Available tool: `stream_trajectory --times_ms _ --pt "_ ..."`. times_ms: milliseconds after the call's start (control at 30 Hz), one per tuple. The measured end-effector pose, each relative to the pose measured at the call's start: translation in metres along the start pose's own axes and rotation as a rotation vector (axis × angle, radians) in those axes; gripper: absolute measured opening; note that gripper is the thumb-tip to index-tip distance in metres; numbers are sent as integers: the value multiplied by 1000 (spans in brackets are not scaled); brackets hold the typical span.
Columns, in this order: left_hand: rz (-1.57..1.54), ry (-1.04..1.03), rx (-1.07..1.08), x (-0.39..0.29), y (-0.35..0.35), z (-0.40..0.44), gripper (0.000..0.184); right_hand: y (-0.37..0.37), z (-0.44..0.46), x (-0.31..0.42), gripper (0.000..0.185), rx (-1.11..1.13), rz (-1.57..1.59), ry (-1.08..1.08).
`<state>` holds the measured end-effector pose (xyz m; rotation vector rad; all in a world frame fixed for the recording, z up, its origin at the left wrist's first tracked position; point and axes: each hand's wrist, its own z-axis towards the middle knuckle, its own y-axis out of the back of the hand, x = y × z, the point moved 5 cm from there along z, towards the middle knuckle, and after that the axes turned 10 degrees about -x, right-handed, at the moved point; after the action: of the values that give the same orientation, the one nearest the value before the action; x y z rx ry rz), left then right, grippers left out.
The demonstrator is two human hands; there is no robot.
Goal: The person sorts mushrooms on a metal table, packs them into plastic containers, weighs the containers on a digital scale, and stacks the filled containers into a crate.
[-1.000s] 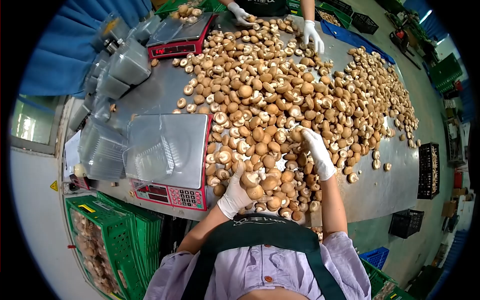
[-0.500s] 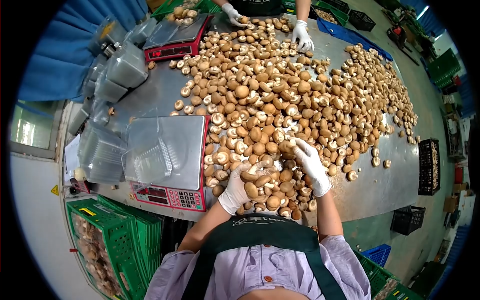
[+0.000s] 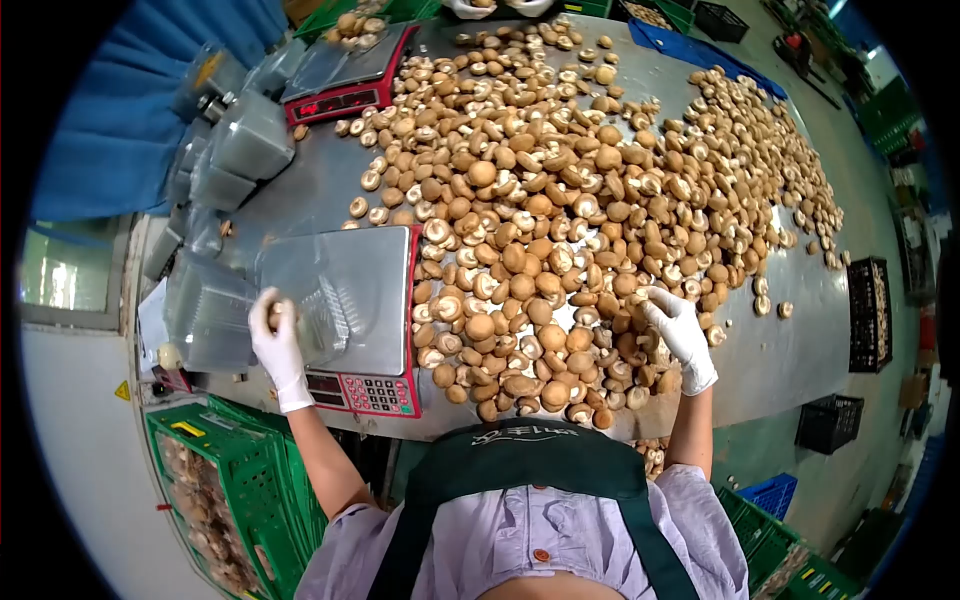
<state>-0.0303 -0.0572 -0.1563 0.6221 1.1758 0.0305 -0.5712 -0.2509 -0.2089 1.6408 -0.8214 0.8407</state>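
My left hand (image 3: 281, 350), in a white glove, is closed around a mushroom (image 3: 275, 316) at the left edge of the near scale (image 3: 385, 290). Beside it, a clear plastic tray (image 3: 325, 325) lies on the scale's metal plate. Over the near right part of the mushroom heap (image 3: 540, 205), my gloved right hand (image 3: 682, 338) has its fingers bent around a mushroom (image 3: 637, 299), partly hidden by the fingertips. The mushrooms have brown caps and pale stems.
Stacked clear trays (image 3: 205, 310) stand left of the near scale. A second red scale (image 3: 345, 85) with mushrooms on it is farther back. Across the metal table (image 3: 770, 370) are a co-worker's gloved hands (image 3: 500, 8). Green crates (image 3: 235, 490) are below left.
My left hand has moved left from the heap to the tray on the scale. My right hand has shifted right. The co-worker's hands have drawn back from the mushrooms.
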Motion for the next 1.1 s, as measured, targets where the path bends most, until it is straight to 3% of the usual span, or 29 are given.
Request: stream_trajectory --times_ms 33,67,100,167,233,300,400,567,700,833,900,967,1033,1100 --pt "258 -174 67 6 -6 -1 30 7 -5 -15 35 -52 18 -52" --pt "648 -479 63 -12 -14 -12 34 17 -13 -14 35 -35 32 -55" --pt "719 -569 71 -8 -14 -14 38 26 -23 -20 35 -75 132 -74" --pt "451 -303 100 -3 -12 -5 40 57 -45 -28 34 -189 -59 -53" --pt "517 -286 96 -32 -17 -13 39 86 -73 -63 32 -371 7 -75" --pt "626 -408 37 -39 -20 -8 37 115 -105 -74 28 -421 129 -209" --pt "557 -507 -30 -69 -32 -17 35 160 -165 -94 25 -787 234 -191" --pt "272 -614 160 -95 -73 -36 26 200 -252 -143 31 -1261 27 -355" --pt "130 -582 272 -103 -99 -58 23 218 -285 -198 35 -1347 -58 -394" --pt "103 -550 367 -109 -110 -75 21 227 -286 -248 49 -1253 -267 -523" --pt "98 -550 367 -108 -109 -80 21 232 -285 -230 55 -1219 -891 -827" --pt "76 -515 390 -101 -108 -81 20 229 -266 -220 45 -1228 -807 -774" --pt "73 -524 380 -92 -107 -82 19 214 -227 -211 35 -1136 -257 -434" --pt "71 -479 384 -93 -107 -90 17 194 -180 -164 26 -1047 -195 -297"
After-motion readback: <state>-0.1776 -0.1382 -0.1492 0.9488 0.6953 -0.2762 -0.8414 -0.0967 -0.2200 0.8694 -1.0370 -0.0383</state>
